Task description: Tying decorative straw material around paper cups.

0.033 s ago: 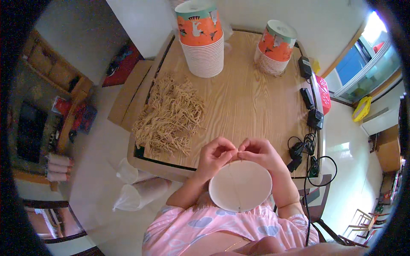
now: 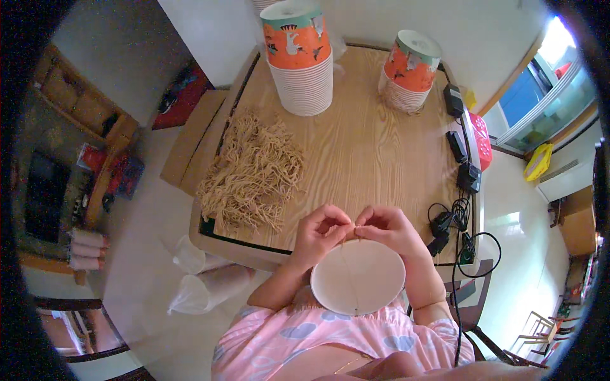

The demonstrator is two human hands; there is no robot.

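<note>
A white paper bucket (image 2: 340,279) rests at my lap, just off the table's near edge, its round face toward me. A thin cord (image 2: 353,279) runs across it from the near rim to the far rim. At that far rim my left hand (image 2: 322,230) is closed, thumb and fingertips pinched on the cord. Right beside it, fingertips nearly touching, my right hand (image 2: 389,230) pinches the cord too. The fingers partly hide the cord's end. To the left on the table lies a tangled pile of brown twisted cords (image 2: 257,174).
Upside-down printed buckets stand in a tall stack (image 2: 302,79) at the back and a shorter stack (image 2: 413,70) at back right. Black adapters (image 2: 469,176) and tangled cables (image 2: 457,219) line the table's right edge. Bagged buckets (image 2: 213,289) lie on the floor at left.
</note>
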